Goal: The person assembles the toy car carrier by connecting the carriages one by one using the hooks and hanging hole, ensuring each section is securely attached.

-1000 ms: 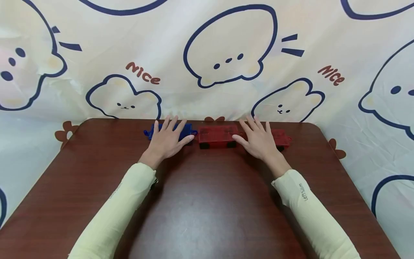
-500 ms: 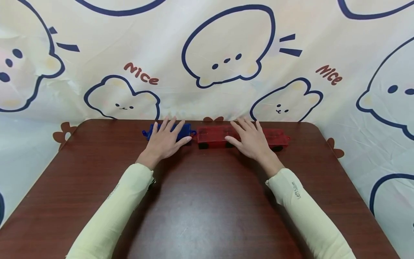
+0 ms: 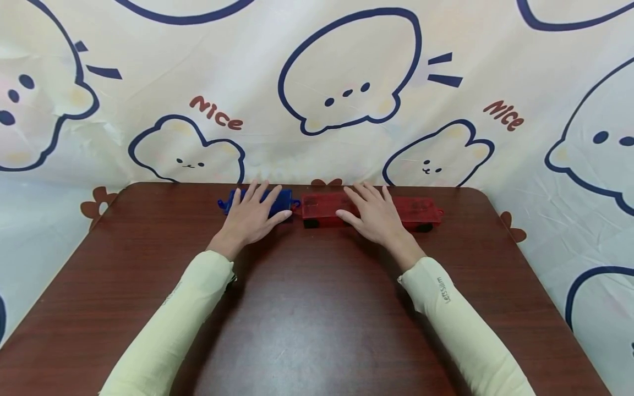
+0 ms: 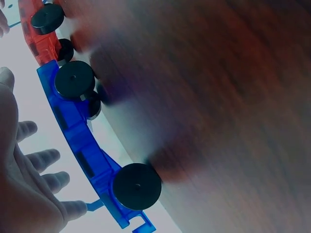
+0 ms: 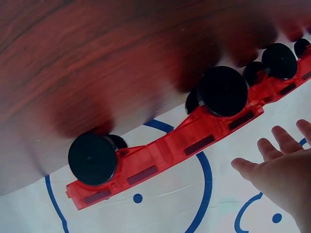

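Observation:
A blue see-through plastic toy car base [image 3: 282, 202] with black wheels stands near the table's far edge. My left hand [image 3: 247, 217], fingers spread, is above it; the left wrist view shows a gap between the fingers [image 4: 43, 159] and the blue base [image 4: 77, 128]. To its right stand two red see-through wheeled bases in line, the left red base [image 3: 317, 208] and the right red base [image 3: 421, 210]. Over where these two meet is my right hand [image 3: 375, 217], fingers spread and holding nothing. The right wrist view shows it apart from the right red base [image 5: 167, 148].
The dark brown wooden table [image 3: 297, 308] extends toward me. Behind it hangs a pale cloth [image 3: 297, 154] printed with cartoon outlines, close to the table's far edge. Small hooks or loops stick out at the ends of the row of bases.
My right hand has moved left, from the right red base toward the left one, uncovering more of the right base. The left hand and the row of bases stay almost still.

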`<action>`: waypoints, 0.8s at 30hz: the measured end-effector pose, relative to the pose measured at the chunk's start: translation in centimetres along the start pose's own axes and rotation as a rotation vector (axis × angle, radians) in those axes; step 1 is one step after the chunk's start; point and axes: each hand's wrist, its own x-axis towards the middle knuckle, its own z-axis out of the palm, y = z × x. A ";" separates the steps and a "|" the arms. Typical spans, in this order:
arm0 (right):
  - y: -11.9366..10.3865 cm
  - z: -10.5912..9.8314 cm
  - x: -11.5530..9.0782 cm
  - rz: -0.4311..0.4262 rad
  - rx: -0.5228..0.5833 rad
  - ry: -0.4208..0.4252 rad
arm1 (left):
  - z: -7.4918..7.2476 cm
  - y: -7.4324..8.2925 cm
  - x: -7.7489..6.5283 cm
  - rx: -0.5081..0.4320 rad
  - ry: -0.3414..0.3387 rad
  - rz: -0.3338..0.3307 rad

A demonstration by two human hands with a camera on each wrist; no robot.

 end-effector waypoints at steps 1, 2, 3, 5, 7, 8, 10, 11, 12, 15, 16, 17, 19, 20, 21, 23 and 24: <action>-0.1 0.1 0.0 -0.002 -0.002 0.002 | 0.0 0.0 0.0 0.000 -0.001 0.000; -0.2 0.1 0.1 -0.006 -0.002 0.004 | 0.0 0.0 0.0 0.000 -0.001 -0.001; -0.2 0.1 0.2 -0.009 -0.003 0.002 | 0.1 0.0 -0.1 -0.001 -0.002 -0.001; -0.4 0.2 0.3 -0.014 0.000 0.000 | 0.1 -0.1 -0.1 -0.002 0.001 -0.003; -0.6 0.3 0.5 -0.019 0.001 -0.005 | 0.2 -0.1 -0.1 -0.002 0.002 -0.004; -0.6 0.3 0.5 -0.021 0.003 -0.009 | 0.2 -0.1 0.0 -0.002 0.003 -0.004; -0.8 0.5 0.7 -0.020 0.003 -0.015 | 0.2 -0.2 0.0 0.004 0.007 -0.005; -0.9 0.6 0.7 -0.019 0.002 -0.020 | 0.2 -0.2 0.0 0.004 0.007 -0.005; -0.9 0.7 0.8 -0.020 0.001 -0.024 | 0.2 -0.3 0.0 0.006 0.008 -0.005; -1.1 1.0 0.9 -0.021 0.007 -0.040 | 0.2 -0.3 0.0 0.010 0.008 -0.006; -1.1 1.1 0.9 -0.023 0.007 -0.047 | 0.2 -0.3 -0.1 0.009 0.004 -0.007; -1.2 1.2 0.9 -0.024 0.011 -0.052 | 0.2 -0.3 -0.1 0.008 0.000 -0.008; -1.4 1.3 1.0 -0.027 0.015 -0.061 | 0.3 -0.4 -0.1 0.008 -0.010 -0.008; -1.5 1.3 1.0 -0.028 0.016 -0.064 | 0.3 -0.4 -0.2 0.006 -0.013 -0.009; -1.6 1.4 1.0 -0.028 0.015 -0.068 | 0.3 -0.4 -0.2 0.005 -0.015 -0.009; -1.8 1.4 1.1 -0.028 0.015 -0.074 | 0.4 -0.4 -0.2 0.003 -0.017 -0.010; -1.9 1.5 1.1 -0.029 0.014 -0.077 | 0.4 -0.4 -0.2 0.003 -0.018 -0.008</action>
